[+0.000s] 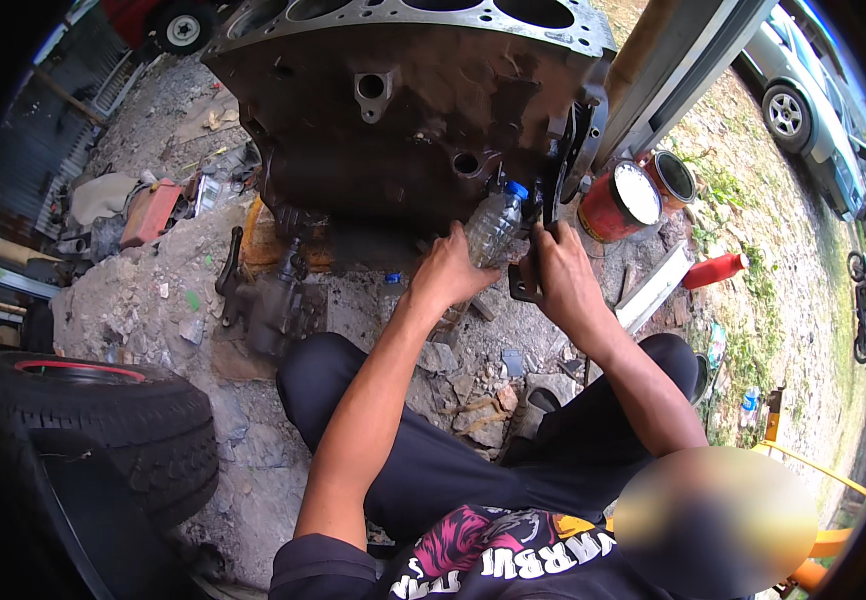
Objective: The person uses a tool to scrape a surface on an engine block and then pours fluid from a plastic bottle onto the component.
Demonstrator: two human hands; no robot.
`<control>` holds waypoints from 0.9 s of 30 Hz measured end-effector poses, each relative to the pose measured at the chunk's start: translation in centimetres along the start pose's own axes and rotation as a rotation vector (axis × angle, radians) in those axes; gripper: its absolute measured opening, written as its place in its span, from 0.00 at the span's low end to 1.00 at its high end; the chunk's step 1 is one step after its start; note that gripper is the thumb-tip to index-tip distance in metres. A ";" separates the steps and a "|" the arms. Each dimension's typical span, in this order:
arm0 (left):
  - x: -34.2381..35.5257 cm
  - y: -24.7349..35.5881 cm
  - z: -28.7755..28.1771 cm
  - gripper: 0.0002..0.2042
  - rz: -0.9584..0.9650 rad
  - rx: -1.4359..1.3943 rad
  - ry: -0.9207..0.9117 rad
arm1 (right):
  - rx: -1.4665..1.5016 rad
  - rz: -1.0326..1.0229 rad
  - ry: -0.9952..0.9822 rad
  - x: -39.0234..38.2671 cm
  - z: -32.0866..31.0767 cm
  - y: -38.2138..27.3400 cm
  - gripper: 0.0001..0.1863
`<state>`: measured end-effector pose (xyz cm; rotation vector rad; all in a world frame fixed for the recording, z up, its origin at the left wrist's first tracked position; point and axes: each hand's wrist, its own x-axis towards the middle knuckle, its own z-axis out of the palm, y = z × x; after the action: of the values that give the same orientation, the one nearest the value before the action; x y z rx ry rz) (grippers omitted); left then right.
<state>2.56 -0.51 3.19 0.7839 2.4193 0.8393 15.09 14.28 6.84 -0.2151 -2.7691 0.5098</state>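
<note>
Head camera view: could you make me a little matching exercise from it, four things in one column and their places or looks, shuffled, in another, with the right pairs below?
Things
1. Engine block
2. Clear plastic bottle
3. Tyre
4. Red can with a pale top

Places or looks
A. At the lower left of the picture, with a red-edged rim
B. To the right of the big dark part, next to another can
C. Between the fingers of the left hand, with a blue cap
D. In front of the person, with large round openings along its top

Right pairs
1-D, 2-C, 3-A, 4-B
</note>
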 end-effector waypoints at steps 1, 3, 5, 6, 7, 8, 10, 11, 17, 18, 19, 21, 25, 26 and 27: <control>0.1 0.0 -0.2 0.48 -0.008 -0.017 -0.023 | 0.098 0.027 -0.082 -0.1 -0.2 0.0 0.18; 0.2 0.0 -0.4 0.49 0.001 -0.024 -0.015 | 0.171 0.032 -0.113 0.3 -0.2 0.7 0.18; 0.3 0.1 0.2 0.48 0.039 0.003 0.027 | 0.126 0.007 -0.003 0.6 1.1 1.9 0.19; 0.1 0.2 -0.2 0.48 0.020 -0.002 0.016 | 0.129 -0.003 0.000 0.6 0.9 1.6 0.19; 0.0 0.4 -0.5 0.48 0.002 -0.007 0.005 | 0.132 -0.012 0.004 0.6 0.3 1.1 0.18; -0.2 0.5 -0.9 0.48 -0.016 -0.012 -0.007 | 0.135 -0.020 0.008 0.6 0.1 0.9 0.18; -0.2 0.5 -1.1 0.48 0.003 -0.016 0.017 | 0.136 -0.068 0.079 1.1 0.0 2.0 0.21; -0.3 0.4 -1.3 0.48 0.013 -0.018 0.027 | 0.077 -0.105 0.109 2.1 0.1 2.5 0.21; -0.3 0.5 -1.2 0.47 0.001 -0.013 0.017 | -0.266 -0.151 0.024 0.8 3.1 2.1 0.22; -0.4 0.4 -1.2 0.47 -0.012 -0.029 0.006 | -0.213 -0.132 0.039 1.3 2.8 2.0 0.22; -0.3 0.3 -1.3 0.47 -0.007 -0.025 0.019 | -0.159 -0.114 0.054 2.0 2.3 2.1 0.22; -0.1 0.1 -1.5 0.45 0.001 -0.012 0.039 | -0.106 -0.083 0.025 2.9 1.1 1.4 0.24; -0.3 -0.3 -1.0 0.41 -0.009 -0.016 0.060 | -0.034 -0.101 -0.010 0.5 2.8 2.1 0.26; 0.0 -0.5 -1.3 0.41 -0.012 -0.021 0.078 | 0.004 -0.126 0.014 1.1 2.5 2.6 0.26; -0.2 -0.5 -1.5 0.40 -0.021 -0.026 0.085 | 0.047 -0.144 0.029 1.8 2.2 3.2 0.26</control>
<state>1.68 -1.53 3.94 0.7259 2.4806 0.9116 12.99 16.86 4.20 -0.0121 -2.7156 0.5297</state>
